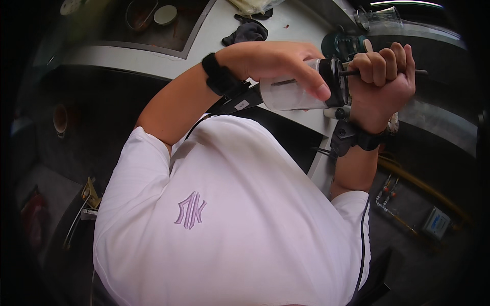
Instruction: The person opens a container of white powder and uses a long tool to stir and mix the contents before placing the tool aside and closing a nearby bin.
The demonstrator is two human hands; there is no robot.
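Note:
My left hand [294,65] is wrapped around a clear jar [279,95] with a black lid [332,82], tilted on its side in front of my chest. A thin dark rod [346,72] runs from the lid through the fist of my right hand [383,76] and sticks out on the far side. Inside the jar a dark line shows, perhaps the same rod; whether it passes through the lid is hidden. Black devices are strapped to my left wrist [224,76] and to my right wrist [356,137].
Beyond my hands runs a white counter [214,34] with a sink [187,48], a dark cloth [249,32] and a dark green bottle [337,44]. A clear glass [386,17] lies at the upper right. A black panel [302,141] is set near my chest. Yellow pipes [421,179] run low on the right.

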